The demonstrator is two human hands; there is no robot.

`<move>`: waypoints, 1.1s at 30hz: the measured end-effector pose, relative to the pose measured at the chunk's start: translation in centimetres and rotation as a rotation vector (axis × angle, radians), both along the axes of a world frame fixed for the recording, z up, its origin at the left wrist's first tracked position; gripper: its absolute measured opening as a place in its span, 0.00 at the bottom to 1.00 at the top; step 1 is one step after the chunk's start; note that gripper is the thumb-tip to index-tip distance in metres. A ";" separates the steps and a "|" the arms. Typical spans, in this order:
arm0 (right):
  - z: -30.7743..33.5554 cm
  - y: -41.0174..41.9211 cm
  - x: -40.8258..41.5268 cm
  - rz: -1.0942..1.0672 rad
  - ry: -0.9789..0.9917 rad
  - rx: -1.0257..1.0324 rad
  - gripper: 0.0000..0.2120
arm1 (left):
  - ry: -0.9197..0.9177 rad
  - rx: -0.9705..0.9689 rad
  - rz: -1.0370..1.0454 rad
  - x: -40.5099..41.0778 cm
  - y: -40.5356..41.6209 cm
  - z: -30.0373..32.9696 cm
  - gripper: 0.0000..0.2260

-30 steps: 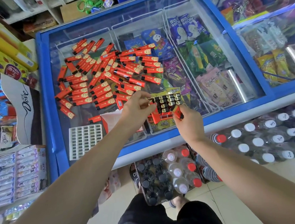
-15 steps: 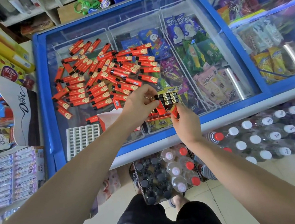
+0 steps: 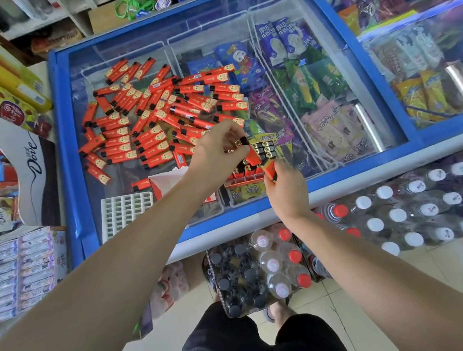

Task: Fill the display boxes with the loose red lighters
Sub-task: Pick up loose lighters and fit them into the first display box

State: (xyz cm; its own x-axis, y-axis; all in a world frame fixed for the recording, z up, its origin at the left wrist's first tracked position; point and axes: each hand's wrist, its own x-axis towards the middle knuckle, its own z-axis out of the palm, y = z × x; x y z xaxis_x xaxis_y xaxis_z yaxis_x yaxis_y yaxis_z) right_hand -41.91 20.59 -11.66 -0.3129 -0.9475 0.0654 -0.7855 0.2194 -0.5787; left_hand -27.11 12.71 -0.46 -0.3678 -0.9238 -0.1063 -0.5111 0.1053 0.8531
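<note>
Lighters point(image 3: 148, 118), red with black caps, lie scattered in a loose heap across the glass lid of a blue chest freezer point(image 3: 67, 149), from about 9 to 12 o'clock of the hands. One stray lighter point(image 3: 140, 184) lies apart at the heap's 6 o'clock edge, touching a red-and-white carton point(image 3: 167, 184). A white plastic grid tray point(image 3: 125, 214) sits on the glass at 7 o'clock of that carton.

At the middle of the view stands the display box point(image 3: 248, 172), partly packed with upright lighters whose black tops show in rows. The left hand point(image 3: 217, 154) hovers over the box's 10 o'clock side, fingers curled and pinching a lighter by its black cap at the fingertips point(image 3: 240, 141). The right hand point(image 3: 287, 190) is at the box's 4 o'clock corner, fingers clenched round another red lighter point(image 3: 269, 171), held tilted against the box's edge.

Under the glass, ice-cream packets point(image 3: 291, 40) fill wire baskets from 12 to 3 o'clock. On the floor below the freezer's near rim, shrink-wrapped packs of bottles point(image 3: 260, 270) stand at 6 o'clock, with more bottles point(image 3: 421, 210) at 4 o'clock.
</note>
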 end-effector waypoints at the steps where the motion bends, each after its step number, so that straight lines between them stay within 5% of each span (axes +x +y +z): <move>1: 0.2 0.2 -0.1 -0.015 -0.031 -0.019 0.07 | 0.006 -0.001 -0.005 -0.1 0.0 0.1 0.06; 12: 2.6 1.7 -2.6 -0.177 -0.251 -0.090 0.11 | -0.147 -0.267 -0.308 -3.5 0.4 -1.4 0.07; 22: 3.2 1.6 -3.7 -0.188 -0.306 -0.079 0.10 | -0.547 -0.527 -0.370 -4.6 1.3 -4.4 0.09; 33: 3.9 1.3 -3.6 -0.165 -0.442 -0.045 0.04 | -0.602 -0.500 -0.431 -5.3 0.4 -4.4 0.08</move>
